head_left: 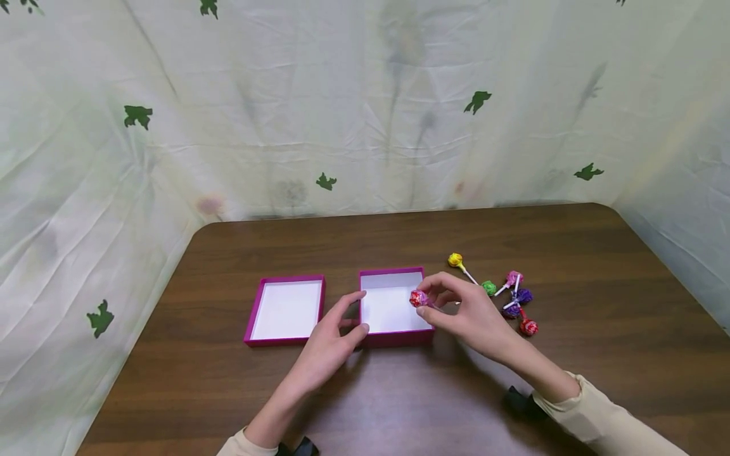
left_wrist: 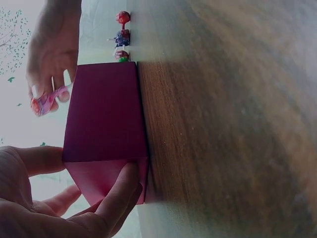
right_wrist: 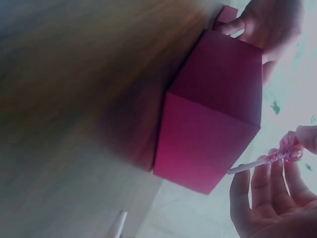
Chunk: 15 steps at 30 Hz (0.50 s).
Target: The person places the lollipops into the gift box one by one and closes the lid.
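My right hand [head_left: 470, 316] pinches a wrapped lollipop [head_left: 418, 298] between thumb and fingers, above the right side of an open magenta box [head_left: 396, 339] with a white inside. The right wrist view shows the lollipop's pink wrapper and white stick [right_wrist: 247, 166]. At the box's left side is my left hand [head_left: 331, 345], its fingers resting against the wall and its thumb at the front corner. In the left wrist view, fingertips [left_wrist: 130, 171] touch that side wall. The inside of the box looks white where it shows.
Left of the box lies its magenta-rimmed lid [head_left: 285, 310], white side up. Several lollipops lie to the right: a yellow one [head_left: 455, 259], a green one [head_left: 488, 287], a pink one [head_left: 514, 277], purple ones [head_left: 523, 296] and a red one [head_left: 528, 327]. A patterned curtain hangs behind the wooden table [head_left: 228, 399].
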Motion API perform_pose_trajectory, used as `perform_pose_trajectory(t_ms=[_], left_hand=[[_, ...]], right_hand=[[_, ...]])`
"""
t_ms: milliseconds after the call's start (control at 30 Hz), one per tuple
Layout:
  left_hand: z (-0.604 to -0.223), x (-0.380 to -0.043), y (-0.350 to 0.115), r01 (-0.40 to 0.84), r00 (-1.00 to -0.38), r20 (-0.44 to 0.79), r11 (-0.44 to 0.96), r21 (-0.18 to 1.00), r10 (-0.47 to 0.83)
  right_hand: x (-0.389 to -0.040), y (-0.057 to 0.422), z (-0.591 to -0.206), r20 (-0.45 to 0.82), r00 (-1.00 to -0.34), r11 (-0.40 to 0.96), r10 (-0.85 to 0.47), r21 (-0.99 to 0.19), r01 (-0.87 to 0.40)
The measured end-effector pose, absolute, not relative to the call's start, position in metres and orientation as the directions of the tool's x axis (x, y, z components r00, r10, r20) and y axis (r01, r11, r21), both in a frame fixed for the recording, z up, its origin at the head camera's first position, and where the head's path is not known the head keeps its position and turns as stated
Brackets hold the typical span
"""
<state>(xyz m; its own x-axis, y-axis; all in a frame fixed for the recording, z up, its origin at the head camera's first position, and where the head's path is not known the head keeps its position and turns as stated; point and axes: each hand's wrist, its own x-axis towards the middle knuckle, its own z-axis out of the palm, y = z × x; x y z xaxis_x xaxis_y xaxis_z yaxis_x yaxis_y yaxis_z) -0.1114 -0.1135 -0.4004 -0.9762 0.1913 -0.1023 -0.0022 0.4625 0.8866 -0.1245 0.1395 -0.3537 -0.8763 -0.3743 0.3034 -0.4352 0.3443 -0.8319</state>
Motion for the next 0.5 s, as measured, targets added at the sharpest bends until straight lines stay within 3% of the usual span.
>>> perform_pose_trajectory(t_ms=[267,500], left_hand=[[-0.402,-0.113,-0.113,0.002,-0.977,-0.095,0.456,0.890,0.191],[-0.401,-0.113,-0.112,-0.018,-0.976,-0.113,0.457,0.890,0.183]], right_hand=[[-0.148,0.132,-0.378,0.309,-0.871,0.354,-0.382,-0.822,-0.447],[-0.156,0.119,-0.376,0.312,-0.866,0.409,-0.389,-0.784,-0.467]])
